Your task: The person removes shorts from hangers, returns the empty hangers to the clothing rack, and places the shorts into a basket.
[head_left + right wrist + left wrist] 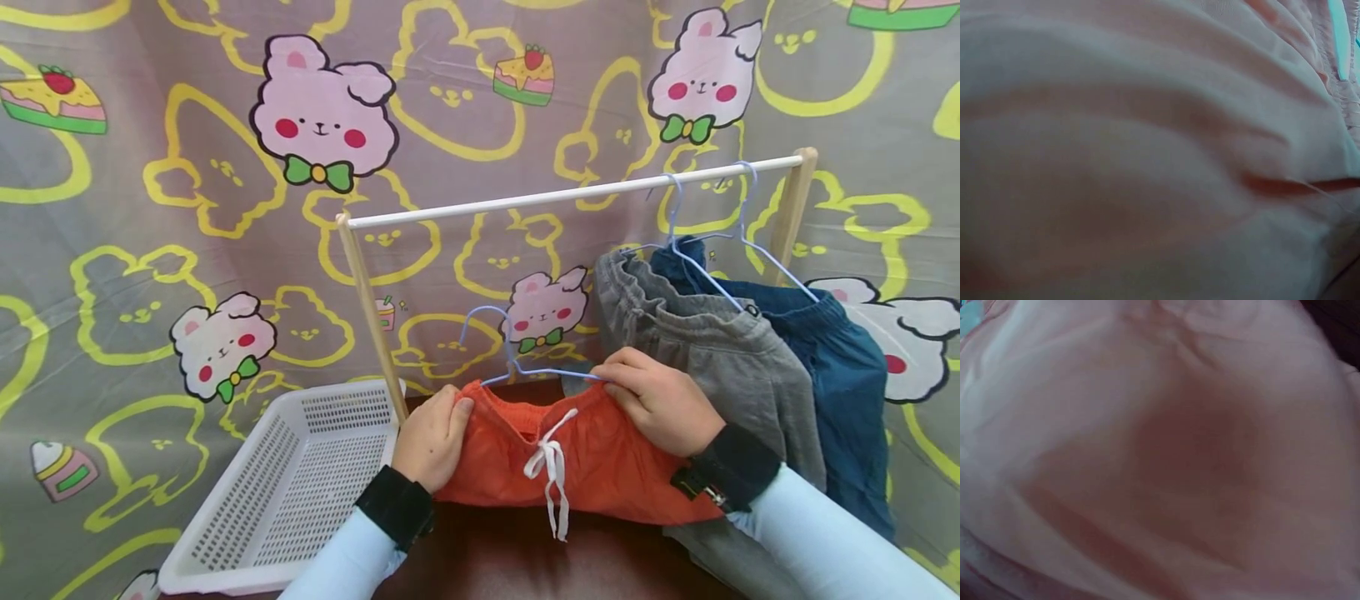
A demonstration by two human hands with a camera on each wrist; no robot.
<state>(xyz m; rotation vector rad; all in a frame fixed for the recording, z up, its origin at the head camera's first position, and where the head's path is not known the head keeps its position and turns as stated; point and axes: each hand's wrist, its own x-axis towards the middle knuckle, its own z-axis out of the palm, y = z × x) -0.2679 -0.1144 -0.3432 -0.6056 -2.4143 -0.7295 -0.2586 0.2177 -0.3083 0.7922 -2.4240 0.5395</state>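
Left hand (433, 442) and right hand (660, 402) pinch orange drawstring shorts (495, 471) at both waist ends; the blue hanger (555, 372) hooks upward below the white rail (577, 192).

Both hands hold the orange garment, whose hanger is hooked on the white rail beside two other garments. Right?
Not the hanger: the head view shows its hook free, below the white rail. The left hand and right hand do hold the orange garment; a grey garment and blue garment hang there.

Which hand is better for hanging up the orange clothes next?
Probably the right hand: its fingertips are right at the blue hanger, while the left hand pinches the orange garment.
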